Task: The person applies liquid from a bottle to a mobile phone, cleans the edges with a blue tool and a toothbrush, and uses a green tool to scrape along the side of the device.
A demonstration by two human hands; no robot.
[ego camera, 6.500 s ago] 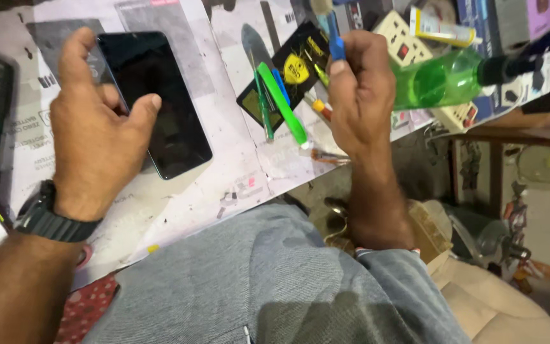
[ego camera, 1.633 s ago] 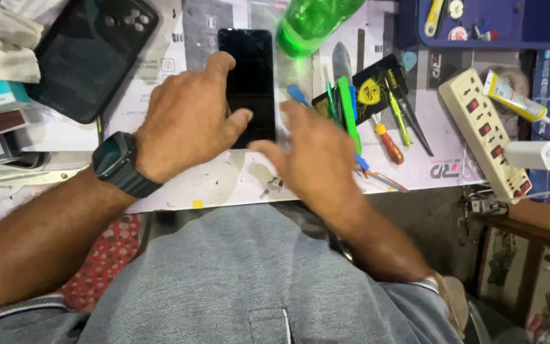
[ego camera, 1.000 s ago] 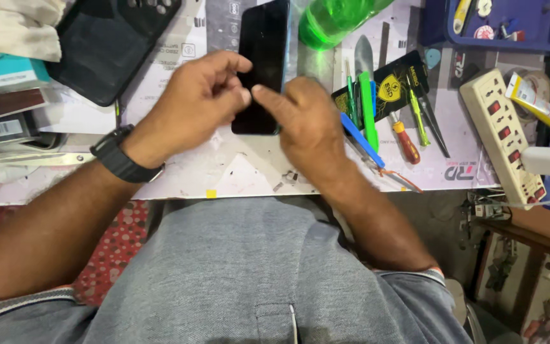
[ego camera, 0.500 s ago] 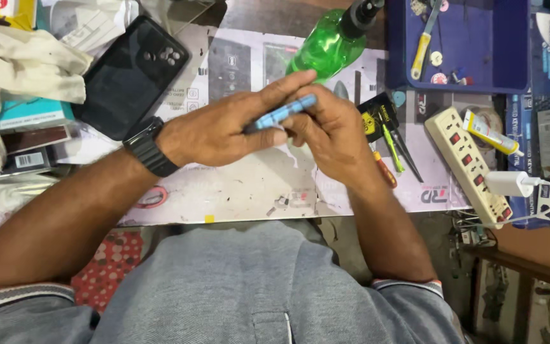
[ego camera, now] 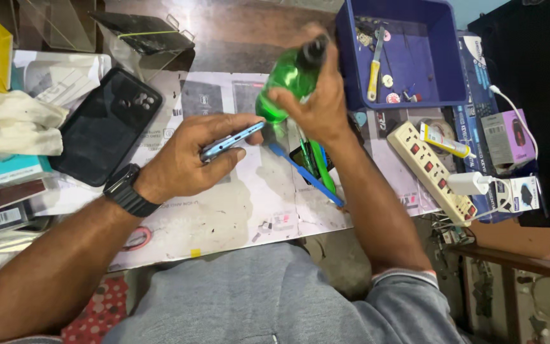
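Observation:
My left hand (ego camera: pixel 195 156) holds a blue-edged smartphone (ego camera: pixel 232 141) on its side, lifted above the paper-covered table (ego camera: pixel 224 216). A black watch (ego camera: pixel 127 191) sits on that wrist. My right hand (ego camera: pixel 316 105) grips a green plastic bottle (ego camera: pixel 288 79) with a dark cap, tilted toward the phone's upper end. Below my right hand lie a blue tool (ego camera: pixel 307 175), a green tool (ego camera: pixel 323 169) and other small tools on a black packet.
A black phone case (ego camera: pixel 106 124) lies at the left beside white cloth (ego camera: pixel 7 121) and boxes. A blue tray (ego camera: pixel 402 51) with small parts stands at the back right. A white power strip (ego camera: pixel 434 169) with a plugged charger and a glue tube lies at the right.
The phone went from flat on the table into my left hand, held on edge. My right hand has left the phone and picked up the green bottle.

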